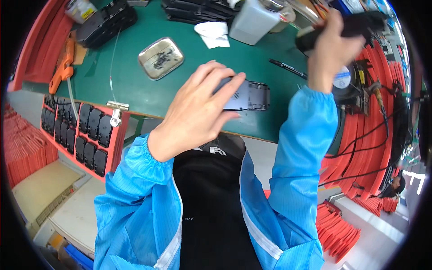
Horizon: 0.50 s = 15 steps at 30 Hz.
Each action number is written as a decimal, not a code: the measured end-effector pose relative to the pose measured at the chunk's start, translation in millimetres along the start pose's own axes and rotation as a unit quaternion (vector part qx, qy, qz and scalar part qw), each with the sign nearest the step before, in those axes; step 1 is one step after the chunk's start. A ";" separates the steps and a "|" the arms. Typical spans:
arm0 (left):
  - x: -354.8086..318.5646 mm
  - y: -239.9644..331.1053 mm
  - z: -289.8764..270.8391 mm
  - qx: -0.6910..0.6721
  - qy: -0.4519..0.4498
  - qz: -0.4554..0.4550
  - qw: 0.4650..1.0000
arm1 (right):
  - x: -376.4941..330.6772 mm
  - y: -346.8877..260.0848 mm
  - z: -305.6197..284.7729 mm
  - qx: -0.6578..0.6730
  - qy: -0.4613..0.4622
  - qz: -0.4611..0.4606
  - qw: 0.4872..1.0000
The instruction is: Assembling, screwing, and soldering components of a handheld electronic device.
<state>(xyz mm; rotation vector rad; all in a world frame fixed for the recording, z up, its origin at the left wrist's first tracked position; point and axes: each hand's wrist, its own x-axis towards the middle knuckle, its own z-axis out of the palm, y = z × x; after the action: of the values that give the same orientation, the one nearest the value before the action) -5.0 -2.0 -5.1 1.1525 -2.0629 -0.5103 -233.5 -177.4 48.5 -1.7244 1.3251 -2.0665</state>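
Observation:
On the green mat lies a flat, rectangular grey-and-black device part (pixel 245 96), smooth-faced with a dark ribbed section at its right end. My left hand (pixel 195 108) grips its left end, fingers over the far side and thumb at the near edge, hiding that end. My right hand (pixel 333 47) is raised at the far right, smeared by motion. Beside and partly behind it is a bulky black object (pixel 363 23); whether the fingers touch it, I cannot tell. A small metal tray (pixel 151 63) with tiny dark screws or similar bits sits beyond my left hand.
A black pen (pixel 288 67), white cloth (pixel 212 34) and translucent bottle (pixel 254 21) are beyond the part. At left are an orange-handled tool (pixel 63 67), a metal clip (pixel 117 112) and a red tray (pixel 67 148) of black parts. Cables (pixel 360 148) and red trays crowd the right.

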 end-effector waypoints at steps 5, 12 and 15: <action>-1.8 -7.8 3.1 0.018 0.022 0.023 0.999 | -7.6 -64.8 -27.4 0.134 -0.013 0.067 0.989; 0.1 -6.3 5.2 0.035 0.041 0.031 0.998 | -14.4 -90.7 -10.2 0.488 -0.287 0.140 0.812; -0.4 -8.0 5.5 0.033 0.037 0.021 0.999 | -19.5 -90.7 20.8 0.499 -0.380 0.109 0.771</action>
<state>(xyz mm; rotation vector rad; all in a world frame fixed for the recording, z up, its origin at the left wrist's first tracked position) -4.3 -5.9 -14.0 1.1474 -2.0492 -0.3764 -172.3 -122.0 95.7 -1.4473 0.0770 -1.2235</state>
